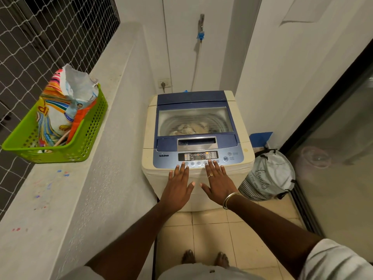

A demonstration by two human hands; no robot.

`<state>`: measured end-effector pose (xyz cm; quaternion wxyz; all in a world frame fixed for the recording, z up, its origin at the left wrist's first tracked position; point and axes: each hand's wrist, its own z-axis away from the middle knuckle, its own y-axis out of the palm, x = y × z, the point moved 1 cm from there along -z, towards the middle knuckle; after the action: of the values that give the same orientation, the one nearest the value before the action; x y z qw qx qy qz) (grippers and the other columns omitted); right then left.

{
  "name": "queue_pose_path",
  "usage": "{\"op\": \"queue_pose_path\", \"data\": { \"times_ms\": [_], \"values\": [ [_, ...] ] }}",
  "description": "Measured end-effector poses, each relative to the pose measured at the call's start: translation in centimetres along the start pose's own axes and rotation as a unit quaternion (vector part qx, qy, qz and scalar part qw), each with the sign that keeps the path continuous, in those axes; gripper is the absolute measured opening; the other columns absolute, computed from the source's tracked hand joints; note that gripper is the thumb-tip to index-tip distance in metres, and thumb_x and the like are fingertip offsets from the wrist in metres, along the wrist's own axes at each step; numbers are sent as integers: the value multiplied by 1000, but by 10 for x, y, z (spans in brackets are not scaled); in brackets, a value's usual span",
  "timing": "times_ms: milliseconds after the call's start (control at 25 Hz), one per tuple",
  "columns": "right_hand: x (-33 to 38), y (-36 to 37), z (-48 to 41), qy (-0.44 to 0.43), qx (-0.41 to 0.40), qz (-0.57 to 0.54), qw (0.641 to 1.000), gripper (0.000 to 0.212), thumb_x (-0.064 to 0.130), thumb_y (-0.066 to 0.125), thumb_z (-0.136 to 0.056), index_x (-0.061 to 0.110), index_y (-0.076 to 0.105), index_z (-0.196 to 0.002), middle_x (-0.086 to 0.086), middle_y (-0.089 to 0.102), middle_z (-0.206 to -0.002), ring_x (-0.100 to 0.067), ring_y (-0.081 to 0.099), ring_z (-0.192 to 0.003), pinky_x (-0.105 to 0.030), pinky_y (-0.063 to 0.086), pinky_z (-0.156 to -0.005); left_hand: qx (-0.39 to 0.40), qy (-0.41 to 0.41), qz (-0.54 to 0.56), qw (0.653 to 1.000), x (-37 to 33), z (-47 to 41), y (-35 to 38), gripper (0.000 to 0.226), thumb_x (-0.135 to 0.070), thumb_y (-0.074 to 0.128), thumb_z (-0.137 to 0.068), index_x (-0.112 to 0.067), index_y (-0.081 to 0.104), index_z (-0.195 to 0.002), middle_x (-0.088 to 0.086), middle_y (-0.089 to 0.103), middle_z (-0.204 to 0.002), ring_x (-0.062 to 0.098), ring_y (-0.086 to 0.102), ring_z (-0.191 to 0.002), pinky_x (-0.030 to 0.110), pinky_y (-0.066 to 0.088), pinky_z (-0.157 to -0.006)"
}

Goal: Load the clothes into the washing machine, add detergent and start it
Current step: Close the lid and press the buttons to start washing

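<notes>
- Reaching over the front edge of the washing machine [148, 128], both hands lie flat, palms down, fingers straight and splayed, holding nothing.
- Left hand [178, 185]: its longest fingertips touch the left end of the row of small round buttons.
- Right hand [219, 181]: fingertips on the buttons further right in the same row, thin ring [211, 175] on one finger, metal bangle [230, 200] at the wrist.
- Machine is a boxy top-loader, cream plastic body, blue top.
- Control panel [198, 157]: smooth blue-grey strip with a dark rectangular display, a few indicators lit.
- Lid [194, 98] is down; clear window in a blue frame.
- Clothes [189, 128] are inside the ribbed steel drum, a pale crumpled heap seen through the window.
- Detergent bag [60, 110]: glossy, rainbow-striped, torn open at the top and crinkled, stands in the green basket [88, 136] well to the machine's left.
- Basket is rectangular perforated plastic, sitting on a rough grey concrete ledge [66, 195] with paint flecks.
- White netting [30, 47] in a diamond mesh hangs behind the basket.
- Tap [201, 23] on the white wall behind, pale hose [196, 63] dropping down behind the machine.
- Round fabric laundry bag [270, 176], grey with script lettering and black ties, stands just beside the machine's right side.
- Beige glossy floor tiles [212, 235] underfoot.
</notes>
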<state>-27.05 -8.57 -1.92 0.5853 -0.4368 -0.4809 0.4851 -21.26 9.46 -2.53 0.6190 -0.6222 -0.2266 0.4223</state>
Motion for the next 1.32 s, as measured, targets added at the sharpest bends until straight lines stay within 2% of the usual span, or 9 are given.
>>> {"op": "queue_pose_path", "data": {
  "times_ms": [120,280,520,960,1320],
  "values": [
    [-3,2,3,-1,4,0,1000,80,58,26,-100,7,2,-157,-12,-4,-165,-27,-8,-152,-41,-3,-122,2,-2,-2,1000,-3,1,2,68,-52,23,-103,-17,2,-158,3,-7,-166,23,-6,-153,38,-9,-118],
    [-7,9,8,-6,20,-2,1000,82,60,21,-97,7,2,-157,-12,-3,-165,-27,-7,-153,-43,0,-123,10,1,3,1000,-8,6,7,68,-51,25,-103,-16,5,-158,4,-6,-166,25,-3,-153,41,-5,-120],
    [-7,13,12,-10,29,-1,1000,80,58,26,-100,8,3,-157,-12,-2,-165,-27,-5,-153,-42,-1,-123,10,1,7,1000,-12,7,8,68,-50,25,-103,-15,7,-158,6,-5,-166,26,-1,-153,44,-1,-121],
    [-10,12,15,-7,33,-6,999,81,59,25,-99,8,2,-157,-13,-3,-165,-29,-5,-153,-44,0,-124,24,-11,4,1000,-20,11,11,69,-51,24,-103,-16,1,-158,5,-10,-165,25,-6,-153,42,-5,-121],
    [-17,10,17,-4,32,3,999,82,62,23,-99,8,2,-157,-13,-5,-165,-29,-7,-152,-45,1,-124,23,-14,-7,1000,-28,9,9,70,-53,24,-103,-16,0,-158,5,-8,-165,25,-4,-153,45,-1,-123]
  ]
}}
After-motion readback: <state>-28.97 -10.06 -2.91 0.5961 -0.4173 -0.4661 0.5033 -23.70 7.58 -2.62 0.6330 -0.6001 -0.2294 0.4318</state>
